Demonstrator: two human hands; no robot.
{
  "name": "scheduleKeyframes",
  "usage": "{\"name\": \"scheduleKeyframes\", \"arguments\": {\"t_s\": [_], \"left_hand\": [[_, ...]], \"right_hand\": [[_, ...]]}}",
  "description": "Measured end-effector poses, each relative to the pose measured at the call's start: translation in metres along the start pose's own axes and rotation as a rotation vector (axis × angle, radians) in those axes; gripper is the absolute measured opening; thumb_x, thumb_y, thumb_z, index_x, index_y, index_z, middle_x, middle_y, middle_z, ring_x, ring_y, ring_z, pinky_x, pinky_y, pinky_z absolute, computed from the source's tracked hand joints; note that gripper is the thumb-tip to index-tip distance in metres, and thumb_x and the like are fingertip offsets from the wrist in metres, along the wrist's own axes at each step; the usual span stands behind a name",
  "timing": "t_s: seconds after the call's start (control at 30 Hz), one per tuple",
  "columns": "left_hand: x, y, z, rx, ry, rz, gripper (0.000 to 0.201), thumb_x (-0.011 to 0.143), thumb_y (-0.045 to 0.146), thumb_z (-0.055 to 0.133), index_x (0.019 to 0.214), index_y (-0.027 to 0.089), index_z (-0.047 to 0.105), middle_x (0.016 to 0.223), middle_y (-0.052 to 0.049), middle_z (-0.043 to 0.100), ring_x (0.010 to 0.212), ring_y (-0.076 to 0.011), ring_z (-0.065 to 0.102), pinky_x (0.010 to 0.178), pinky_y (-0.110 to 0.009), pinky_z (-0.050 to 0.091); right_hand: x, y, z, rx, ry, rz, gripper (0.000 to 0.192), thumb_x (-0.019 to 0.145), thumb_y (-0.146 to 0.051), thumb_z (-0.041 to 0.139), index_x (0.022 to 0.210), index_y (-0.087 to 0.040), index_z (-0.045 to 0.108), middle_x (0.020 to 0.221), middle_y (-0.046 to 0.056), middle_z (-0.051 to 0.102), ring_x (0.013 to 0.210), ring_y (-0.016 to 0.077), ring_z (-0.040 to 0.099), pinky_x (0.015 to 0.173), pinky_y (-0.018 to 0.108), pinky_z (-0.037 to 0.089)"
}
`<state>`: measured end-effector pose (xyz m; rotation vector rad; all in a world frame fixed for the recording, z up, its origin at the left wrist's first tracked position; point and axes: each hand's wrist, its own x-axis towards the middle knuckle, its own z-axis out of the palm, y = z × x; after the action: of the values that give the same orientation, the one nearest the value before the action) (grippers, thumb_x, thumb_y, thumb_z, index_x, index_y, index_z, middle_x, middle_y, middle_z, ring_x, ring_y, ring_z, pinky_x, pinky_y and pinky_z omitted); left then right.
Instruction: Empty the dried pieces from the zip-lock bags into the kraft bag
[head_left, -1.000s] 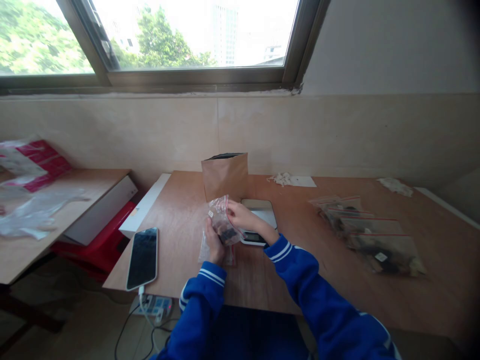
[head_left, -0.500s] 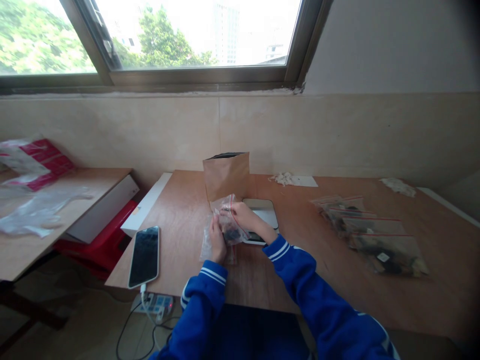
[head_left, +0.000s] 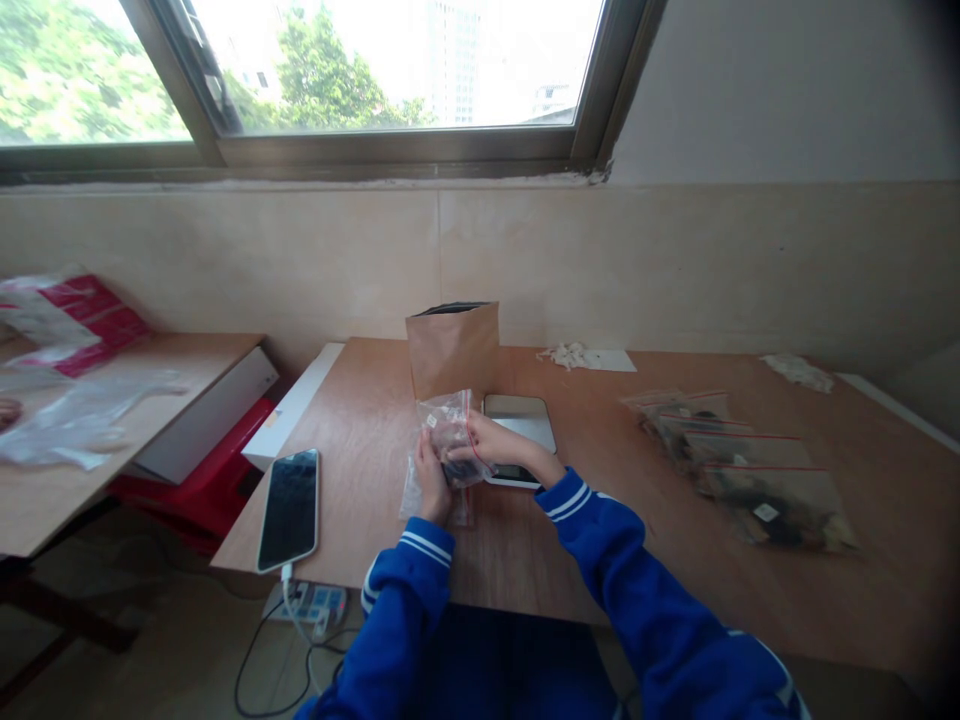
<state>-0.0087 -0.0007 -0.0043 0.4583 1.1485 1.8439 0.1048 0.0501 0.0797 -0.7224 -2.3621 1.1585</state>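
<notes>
A clear zip bag (head_left: 448, 408) with a red seal strip and dark contents is held over the table, tilted sideways. My left hand (head_left: 433, 478) is closed around its near left side. My right hand (head_left: 486, 440) reaches in at the red strip from the right, its fingers bunched behind the clear plastic; what they pinch is not clear. Beneath my hands another clear bag (head_left: 409, 496) lies flat on the table. Just behind my right hand sits a small flat scale (head_left: 529, 418), partly covered by my wrist. A brown paper pouch (head_left: 454, 350) stands upright, open at the top.
Several filled zip bags (head_left: 780, 505) overlap on the right. A phone (head_left: 289, 510) on a cable lies at the left edge, above a power strip (head_left: 309, 604). White scraps (head_left: 568, 355) lie at the back. On the left table, another person's hand (head_left: 9, 412) shows beside clear plastic (head_left: 90, 425).
My right hand has moved further into the zip bag, the red strip now crossing it nearer the wrist. Another person's hand has appeared at the far left edge.
</notes>
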Motion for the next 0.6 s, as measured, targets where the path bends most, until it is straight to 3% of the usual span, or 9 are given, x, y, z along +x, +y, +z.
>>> {"name": "scheduleKeyframes", "arguments": {"t_s": [0.2, 0.33, 0.47, 0.6], "left_hand": [[0.004, -0.004, -0.005, 0.064, 0.138, 0.045, 0.033, 0.084, 0.049, 0.059, 0.098, 0.020, 0.068, 0.111, -0.009, 0.069, 0.112, -0.0235, 0.061, 0.096, -0.033, 0.046], [0.002, -0.003, -0.006, 0.088, 0.123, 0.063, 0.030, 0.085, 0.048, 0.057, 0.092, 0.020, 0.066, 0.102, -0.006, 0.069, 0.107, -0.0224, 0.062, 0.095, -0.033, 0.045], [0.000, 0.001, -0.004, 0.061, 0.098, 0.067, 0.027, 0.086, 0.047, 0.056, 0.088, 0.021, 0.064, 0.096, -0.006, 0.068, 0.101, -0.0223, 0.063, 0.090, -0.033, 0.047], [-0.001, 0.003, -0.002, 0.085, 0.140, 0.046, 0.025, 0.087, 0.043, 0.056, 0.093, 0.021, 0.066, 0.105, -0.007, 0.068, 0.106, -0.0224, 0.062, 0.095, -0.034, 0.046]], "right_hand": [[-0.005, 0.006, 0.001, 0.065, -0.193, 0.112, 0.016, 0.076, -0.021, 0.072, 0.091, -0.015, 0.069, 0.081, 0.001, 0.069, 0.073, 0.0159, 0.061, 0.071, 0.025, 0.050], [-0.008, -0.001, 0.000, 0.061, -0.306, 0.137, 0.014, 0.078, -0.016, 0.066, 0.091, -0.014, 0.068, 0.075, -0.001, 0.067, 0.063, 0.0125, 0.057, 0.062, 0.021, 0.046], [-0.011, -0.010, 0.000, -0.001, -0.214, 0.120, 0.019, 0.074, -0.016, 0.070, 0.093, -0.016, 0.070, 0.080, 0.000, 0.069, 0.068, 0.0150, 0.059, 0.064, 0.023, 0.046], [-0.015, -0.014, 0.000, 0.021, -0.131, 0.136, 0.010, 0.072, -0.018, 0.071, 0.081, -0.016, 0.070, 0.074, 0.000, 0.069, 0.067, 0.0166, 0.060, 0.064, 0.024, 0.046]]}}
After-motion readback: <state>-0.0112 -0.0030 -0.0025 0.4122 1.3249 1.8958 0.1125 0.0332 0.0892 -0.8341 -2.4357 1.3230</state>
